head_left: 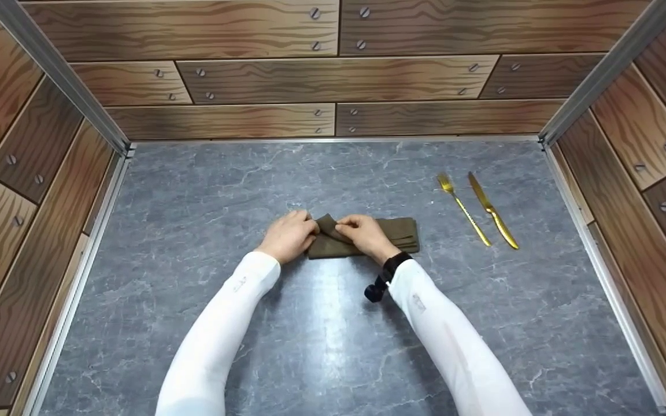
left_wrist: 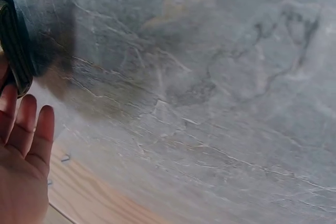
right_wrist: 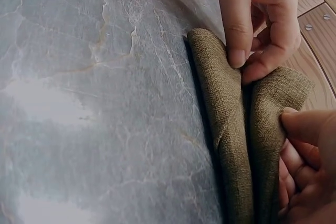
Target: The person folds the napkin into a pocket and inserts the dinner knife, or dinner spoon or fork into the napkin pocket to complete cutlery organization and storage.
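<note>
A brown-olive cloth napkin [head_left: 399,231], folded into a flat oblong, lies on the grey marbled table in the head view. At its left end my left hand [head_left: 290,236] pinches the fold between thumb and forefinger, as the right wrist view shows near the napkin's [right_wrist: 223,103] end. My right hand [head_left: 366,236] pinches the upper layer, and a corner of it is lifted between the two hands. In the right wrist view the right hand's thumb [right_wrist: 304,124] presses on this raised flap. The left wrist view catches the left hand's [left_wrist: 23,166] other fingers beside the napkin's edge [left_wrist: 13,45].
A gold fork [head_left: 465,212] and a gold knife [head_left: 492,211] lie side by side to the right of the napkin. Wood-patterned panels [head_left: 333,81] with metal edging wall the table [head_left: 194,185] at the back and both sides.
</note>
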`<state>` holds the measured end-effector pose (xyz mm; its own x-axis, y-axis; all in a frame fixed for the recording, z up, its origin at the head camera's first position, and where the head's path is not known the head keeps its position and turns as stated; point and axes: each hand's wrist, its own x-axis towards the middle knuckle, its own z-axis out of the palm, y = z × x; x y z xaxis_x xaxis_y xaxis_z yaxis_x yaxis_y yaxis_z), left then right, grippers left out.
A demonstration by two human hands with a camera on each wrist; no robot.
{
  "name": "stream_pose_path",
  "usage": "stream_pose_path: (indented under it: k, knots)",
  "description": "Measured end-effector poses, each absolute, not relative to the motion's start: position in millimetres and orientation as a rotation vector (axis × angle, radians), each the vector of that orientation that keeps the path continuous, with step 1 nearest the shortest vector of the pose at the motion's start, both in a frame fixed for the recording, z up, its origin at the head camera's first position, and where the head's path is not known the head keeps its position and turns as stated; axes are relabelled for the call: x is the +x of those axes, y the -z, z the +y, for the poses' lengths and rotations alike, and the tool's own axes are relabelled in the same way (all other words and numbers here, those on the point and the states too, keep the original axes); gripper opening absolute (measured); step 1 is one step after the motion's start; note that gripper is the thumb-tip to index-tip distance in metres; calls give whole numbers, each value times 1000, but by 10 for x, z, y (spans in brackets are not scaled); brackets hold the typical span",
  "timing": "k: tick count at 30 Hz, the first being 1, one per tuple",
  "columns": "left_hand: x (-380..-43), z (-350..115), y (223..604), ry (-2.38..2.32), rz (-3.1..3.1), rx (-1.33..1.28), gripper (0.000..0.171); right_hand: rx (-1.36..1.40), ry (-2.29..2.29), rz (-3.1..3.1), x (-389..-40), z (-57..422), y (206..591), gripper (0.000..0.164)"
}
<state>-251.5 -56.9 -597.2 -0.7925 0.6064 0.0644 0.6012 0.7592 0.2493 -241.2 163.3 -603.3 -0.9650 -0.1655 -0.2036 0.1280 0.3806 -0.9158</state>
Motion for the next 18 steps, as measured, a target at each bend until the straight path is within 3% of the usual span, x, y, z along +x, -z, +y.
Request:
stream_pose_path:
  k: [4,18]
  knots:
    - [-2528,-551,5963,-442,2931,1025,4,-49,1619,2384,-2412,1643,6044,22]
    - [-2520,-719,6038,-793,2846,1037,3,-101,1567,2423,-2352,1611,6033,19]
